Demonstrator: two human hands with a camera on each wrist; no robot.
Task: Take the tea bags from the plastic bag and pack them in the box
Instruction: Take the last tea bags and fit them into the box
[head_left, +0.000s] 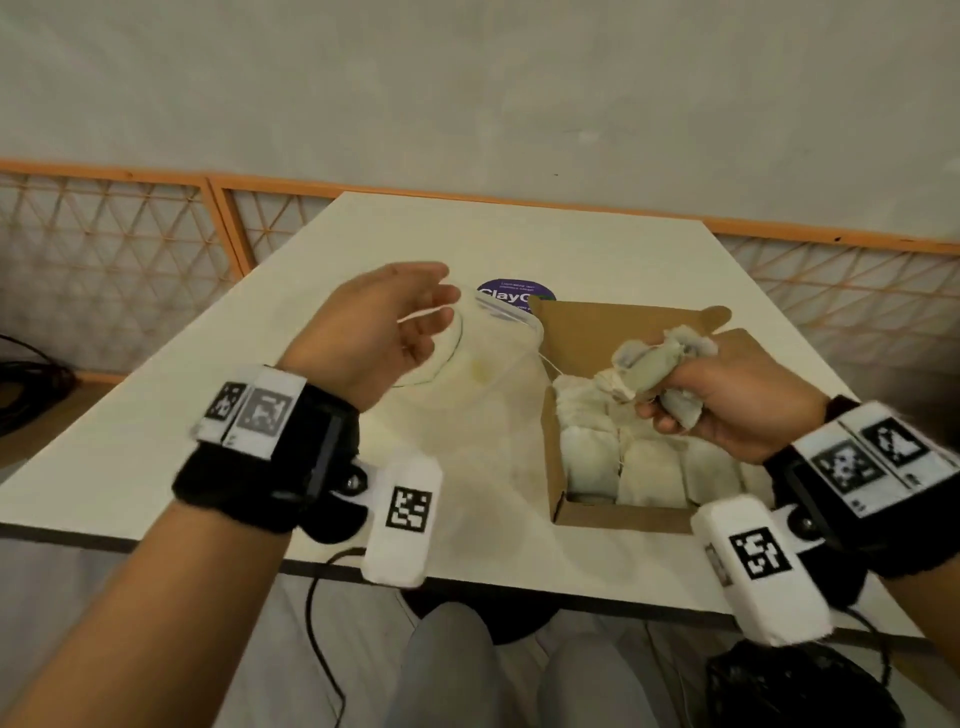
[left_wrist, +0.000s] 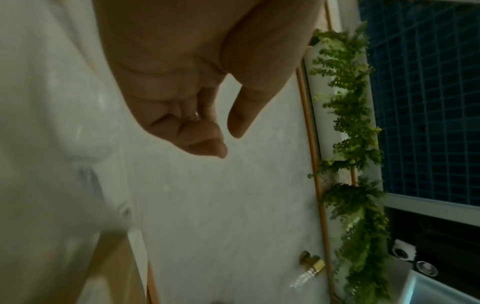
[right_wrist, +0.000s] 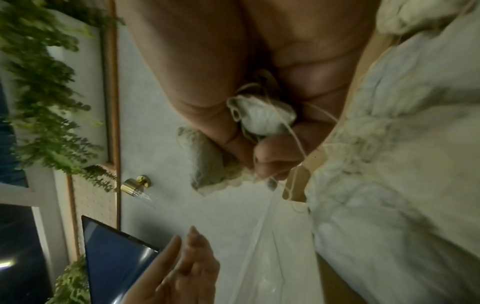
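Bunch of tea bags (head_left: 652, 371) clutched in the right hand (head_left: 727, 400), fingers curled round them, strings trailing off the fingertips; the wrist view shows the same wad squeezed between thumb and fingers (right_wrist: 272, 156). Directly below those fingers: the open cardboard box (head_left: 561, 467), already lined with packed tea bags (head_left: 639, 467), flap up on the far side. Beyond the fingertips to the left lies the clear plastic bag (head_left: 483, 353), flat on the table (head_left: 130, 457); looks nearly or fully emptied, hard to tell through the film. Left hand (head_left: 384, 327) hovers over the bag's mouth, fingers relaxed and spread, holding nothing; whether a fingertip brushes the plastic, can't tell. A purple sticker (head_left: 511, 293) sits past the bag. Step in hand: placing stage, handful at the box. Next move likely needs lowering the bunch into the remaining gap at the far end, fingers loosening, strings tucked in so none snag on the box wall.
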